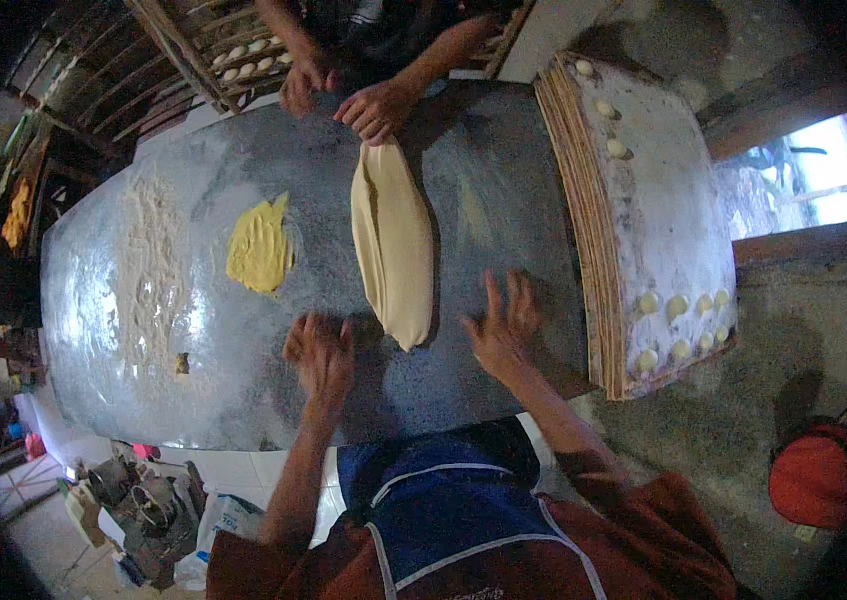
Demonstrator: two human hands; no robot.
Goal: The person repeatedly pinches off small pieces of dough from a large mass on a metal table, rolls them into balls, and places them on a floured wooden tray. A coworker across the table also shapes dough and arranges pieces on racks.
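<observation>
A long folded piece of pale dough (398,245) lies lengthwise on the dark table, with a crease along its left side. A co-worker's hand (378,112) is at its far end, and their other hand (306,82) is just left of that. Near the dough's close end, my left hand (323,358) is to its left, fingers loosely bent and apart, holding nothing. To the right, my right hand (505,325) has its fingers spread over the tabletop, also without anything in it. Neither of my hands touches the dough.
A yellow smear of soft spread (261,247) and a floury patch (153,270) are on the tabletop (483,400). Stacked wooden boards (663,225) on the right carry several small dough balls. Behind the co-worker stands a rack (178,55); a red round object (815,478) is at lower right.
</observation>
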